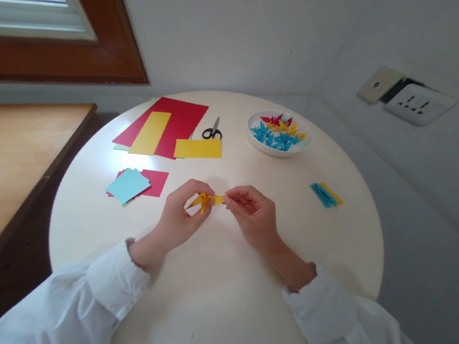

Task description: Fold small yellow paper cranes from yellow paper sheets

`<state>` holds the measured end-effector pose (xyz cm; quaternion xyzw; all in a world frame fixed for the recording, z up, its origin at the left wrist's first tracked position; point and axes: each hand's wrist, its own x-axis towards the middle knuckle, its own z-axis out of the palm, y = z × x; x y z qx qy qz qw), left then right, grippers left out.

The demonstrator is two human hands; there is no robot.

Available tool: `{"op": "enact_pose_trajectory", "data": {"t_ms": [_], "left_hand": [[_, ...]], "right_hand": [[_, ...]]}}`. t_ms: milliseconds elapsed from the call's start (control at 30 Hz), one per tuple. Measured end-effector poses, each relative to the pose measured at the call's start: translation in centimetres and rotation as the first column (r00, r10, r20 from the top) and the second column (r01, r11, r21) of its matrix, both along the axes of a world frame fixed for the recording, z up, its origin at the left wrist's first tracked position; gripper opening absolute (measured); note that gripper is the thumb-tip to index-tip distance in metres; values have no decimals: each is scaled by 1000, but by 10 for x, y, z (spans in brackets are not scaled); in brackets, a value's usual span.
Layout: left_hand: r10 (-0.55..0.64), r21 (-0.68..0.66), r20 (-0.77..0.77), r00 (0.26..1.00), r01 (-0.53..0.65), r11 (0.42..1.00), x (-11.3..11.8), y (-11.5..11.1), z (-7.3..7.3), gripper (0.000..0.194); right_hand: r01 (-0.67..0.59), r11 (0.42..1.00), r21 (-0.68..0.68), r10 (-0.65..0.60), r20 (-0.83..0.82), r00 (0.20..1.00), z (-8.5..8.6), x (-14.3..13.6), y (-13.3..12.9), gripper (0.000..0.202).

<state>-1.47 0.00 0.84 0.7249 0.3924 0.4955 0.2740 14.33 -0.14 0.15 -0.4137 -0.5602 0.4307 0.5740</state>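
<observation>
A small folded piece of yellow paper [204,201] is held above the middle of the white round table [212,315]. My left hand [183,211] pinches its body between thumb and fingers, with a pointed end sticking out to the left. The fingertips of my right hand [255,217] are closed on the narrow tip at its right end. Both hands are close together, wrists low on either side. Part of the folded paper is hidden by my left thumb and fingers.
Folded paper pieces in red, yellow and blue fill a white plate [279,152] at the back. Scissors [213,131], a yellow strip [199,148], red sheets [185,122] and light blue squares [128,186] lie left. Folded blue strips [324,195] lie right. A wooden table [28,141] stands left.
</observation>
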Motion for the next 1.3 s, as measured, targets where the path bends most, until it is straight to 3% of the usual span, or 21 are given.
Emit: {"op": "enact_pose_trajectory", "data": {"t_ms": [400, 600, 733, 933, 1300], "left_hand": [[-19, 6, -33, 999, 19, 1000, 0, 0, -1, 19], [-50, -97, -28, 998, 47, 994, -4, 3, -3, 32], [-53, -139, -34, 998, 48, 989, -6, 5, -5, 28], [-20, -99, -94, 995, 10, 995, -7, 5, -9, 27], [17, -10, -185, 983, -19, 1000, -5, 3, -2, 23]], "right_hand": [[-54, 998, -17, 54, 13, 998, 0, -1, 0, 20], [1, 1000, -8, 0, 24, 1000, 0, 4, 3, 17], [22, 999, -28, -21, 22, 1000, -1, 6, 4, 21], [6, 999, -46, -6, 7, 1000, -3, 3, 4, 24], [-23, 999, -32, 25, 51, 998, -1, 4, 4, 20]]}}
